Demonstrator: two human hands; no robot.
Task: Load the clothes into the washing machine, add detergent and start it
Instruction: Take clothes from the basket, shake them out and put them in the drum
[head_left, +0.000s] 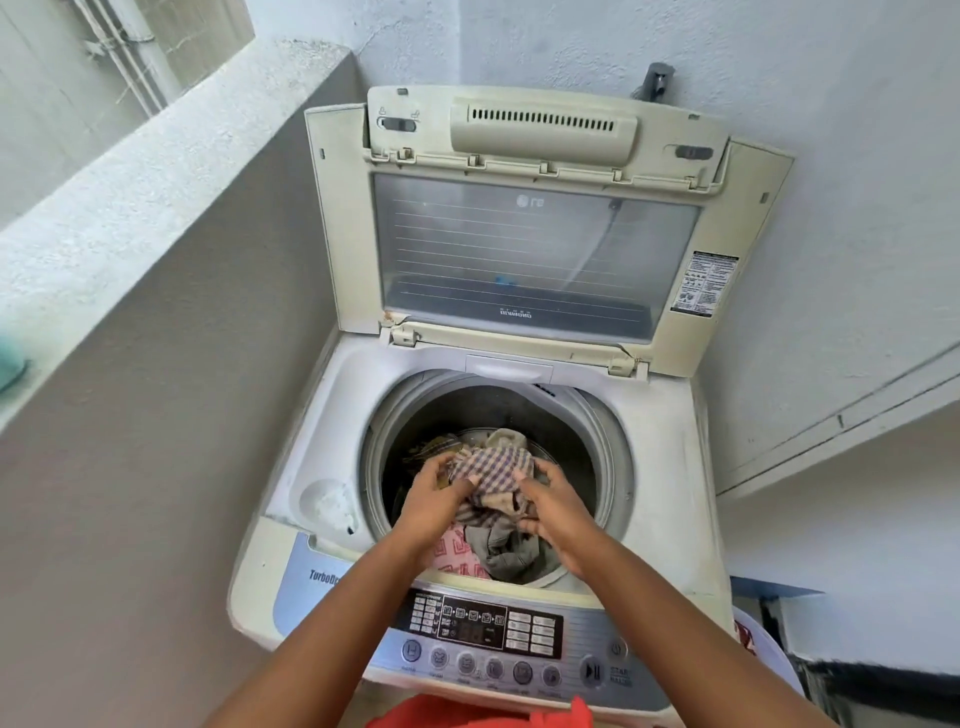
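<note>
So the checked cloth (493, 475) sits right in the middle of the frame, bunched up over the mouth of the drum (605, 462), and both hands are on it. The left hand (434, 501) has it from the left side, fingers curled into the fabric at the cloth's upper left edge. The right hand (556, 512) has it from the right, thumb and fingers wrapped round the other end, so the cloth is stretched a bit between the two. Both are gripping, neither one is loose.

Both forearms come up from the bottom of the frame and angle inward, meeting over the tub, crossing above the control panel (483, 631) on the way. Hands are knuckles-up, reaching down into the opening.

Under the cloth there's more laundry already in the drum: a pink patterned piece (460, 553) at lower left of the pile, just below the left wrist, a grey garment (511, 551) next to it under the right hand, and a beige bit (506, 441) poking out behind the checked one.

The washer (660, 493) fills the centre, lid (535, 249) standing open in the upper half of the frame. Something orange (467, 714) shows at the bottom edge, and a white tub (763, 649) peeks in at lower right beside the machine.
</note>
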